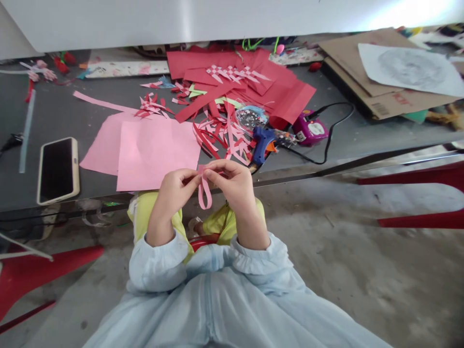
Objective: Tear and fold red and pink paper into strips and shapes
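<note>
I see my left hand (170, 195) and right hand (237, 186) pinching a pink strip (200, 194) at centre, its loop toward six o'clock, apparently part-folded. Toward twelve o'clock, woven pieces (230, 74) look already shaped; nearer, loose strips (231, 130) lie unwoven.

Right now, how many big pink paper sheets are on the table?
2. The upper pink sheet lies just beyond the left hand; the lower pink sheet sticks out from under it, toward the smartphone. More may be hidden beneath.
</note>
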{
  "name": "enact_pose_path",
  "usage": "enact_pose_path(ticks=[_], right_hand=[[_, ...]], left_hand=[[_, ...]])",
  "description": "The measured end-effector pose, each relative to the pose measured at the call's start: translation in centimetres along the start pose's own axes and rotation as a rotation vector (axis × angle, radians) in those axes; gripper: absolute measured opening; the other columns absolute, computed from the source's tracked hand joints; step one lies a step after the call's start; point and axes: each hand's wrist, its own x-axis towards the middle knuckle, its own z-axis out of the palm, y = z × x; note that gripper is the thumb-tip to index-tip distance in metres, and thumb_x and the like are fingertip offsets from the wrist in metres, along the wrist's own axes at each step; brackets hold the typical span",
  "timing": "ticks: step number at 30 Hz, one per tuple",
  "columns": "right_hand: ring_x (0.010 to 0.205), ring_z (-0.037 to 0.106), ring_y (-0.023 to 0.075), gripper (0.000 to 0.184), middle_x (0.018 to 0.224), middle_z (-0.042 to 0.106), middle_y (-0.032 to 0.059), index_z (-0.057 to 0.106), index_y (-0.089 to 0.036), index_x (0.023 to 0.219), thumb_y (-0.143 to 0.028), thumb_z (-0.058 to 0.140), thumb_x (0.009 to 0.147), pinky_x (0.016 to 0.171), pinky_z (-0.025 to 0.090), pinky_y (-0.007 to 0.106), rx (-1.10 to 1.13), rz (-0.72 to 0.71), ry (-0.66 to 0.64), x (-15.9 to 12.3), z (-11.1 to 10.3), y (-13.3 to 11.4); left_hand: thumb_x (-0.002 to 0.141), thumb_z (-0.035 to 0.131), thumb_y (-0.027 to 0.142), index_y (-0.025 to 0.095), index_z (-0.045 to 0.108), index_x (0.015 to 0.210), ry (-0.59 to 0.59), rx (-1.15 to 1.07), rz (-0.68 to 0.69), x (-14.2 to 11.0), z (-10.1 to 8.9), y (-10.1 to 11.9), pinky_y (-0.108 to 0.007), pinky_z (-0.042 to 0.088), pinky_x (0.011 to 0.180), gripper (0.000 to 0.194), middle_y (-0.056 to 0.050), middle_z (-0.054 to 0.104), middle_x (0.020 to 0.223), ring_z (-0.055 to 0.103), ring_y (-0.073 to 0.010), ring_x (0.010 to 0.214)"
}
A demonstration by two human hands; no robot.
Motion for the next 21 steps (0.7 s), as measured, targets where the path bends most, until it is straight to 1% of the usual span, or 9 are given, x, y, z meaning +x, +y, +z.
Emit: enact_pose_path(ticks=[4,6,8,10,12,14,16,18,21], right_hand=[[0.071,0.069,0.0146,0.019,0.081,0.077,0.0022,0.074,-0.021,0.079,-0.035,0.082,0.071,0.068,0.059,0.030,0.066,0.078,-0.021,0.0,0.3,0.0],[0.069,0.069,0.0137,0.020,0.079,0.076,0.0013,0.072,-0.021,0.078,-0.034,0.084,0.068,0.067,0.059,0.029,0.123,0.103,-0.014,0.0,0.4,0.0],[0.069,0.069,0.0129,0.024,0.077,0.074,-0.0003,0.069,-0.021,0.079,-0.031,0.086,0.065,0.066,0.059,0.027,0.167,0.112,0.014,0.1,0.6,0.0],[0.071,0.069,0.0131,0.029,0.077,0.074,-0.0008,0.068,-0.022,0.082,-0.030,0.087,0.063,0.067,0.060,0.027,0.177,0.112,0.038,0.1,0.7,0.0],[0.074,0.071,0.0138,0.030,0.080,0.075,0.0003,0.069,-0.022,0.086,-0.031,0.086,0.064,0.070,0.061,0.028,0.173,0.111,0.040,0.2,0.7,-0.1],[0.074,0.071,0.0136,0.028,0.082,0.076,0.0012,0.071,-0.021,0.088,-0.030,0.085,0.065,0.071,0.061,0.029,0.177,0.100,0.041,0.2,0.8,-0.1],[0.072,0.070,0.0127,0.025,0.081,0.076,0.0011,0.073,-0.021,0.088,-0.029,0.084,0.066,0.069,0.061,0.028,0.182,0.080,0.057,0.3,0.9,-0.1],[0.070,0.070,0.0122,0.024,0.079,0.076,0.0005,0.074,-0.021,0.087,-0.028,0.084,0.066,0.065,0.061,0.026,0.185,0.057,0.075,0.3,1.0,0.0],[0.069,0.070,0.0124,0.022,0.077,0.077,-0.0003,0.075,-0.021,0.084,-0.028,0.085,0.065,0.063,0.060,0.026,0.204,0.039,0.098,0.4,1.2,0.1]], left_hand=[[0.089,0.061,0.044,0.018,0.075,0.073,-0.026,0.072,0.008,-0.1,0.0,-0.1,-0.025,0.037,0.058,0.034,-0.002,0.067,0.064,0.056,-0.0142,0.060],[0.090,0.059,0.039,0.018,0.075,0.075,-0.036,0.076,0.017,-0.1,0.0,0.0,-0.025,0.038,0.058,0.031,-0.002,0.069,0.067,0.057,-0.0142,0.062],[0.090,0.059,0.039,0.018,0.077,0.080,-0.043,0.069,0.029,-0.2,0.0,0.0,-0.025,0.039,0.060,0.029,-0.002,0.071,0.071,0.059,-0.0143,0.064],[0.090,0.060,0.040,0.018,0.077,0.082,-0.042,0.057,0.037,-0.3,0.0,0.1,-0.025,0.040,0.061,0.029,-0.002,0.073,0.074,0.060,-0.0139,0.065],[0.091,0.059,0.040,0.018,0.075,0.080,-0.035,0.039,0.046,-0.4,0.0,0.1,-0.024,0.041,0.061,0.030,-0.002,0.072,0.073,0.059,-0.0133,0.064],[0.094,0.057,0.043,0.018,0.072,0.075,-0.011,0.006,0.056,-0.5,0.0,0.2,-0.024,0.041,0.060,0.035,-0.002,0.069,0.070,0.059,-0.0131,0.064],[0.097,0.053,0.050,0.018,0.068,0.071,0.005,-0.047,0.062,-0.6,-0.1,0.1,-0.025,0.042,0.060,0.043,-0.002,0.067,0.067,0.059,-0.0133,0.063],[0.098,0.050,0.055,0.018,0.066,0.073,-0.031,-0.117,0.039,-0.7,0.0,0.2,-0.025,0.044,0.061,0.048,-0.002,0.066,0.065,0.059,-0.0135,0.060],[0.091,0.061,0.058,0.017,0.069,0.083,-0.105,-0.193,-0.035,-0.8,0.0,0.2,-0.025,0.046,0.058,0.043,-0.001,0.067,0.062,0.061,-0.0136,0.055]])
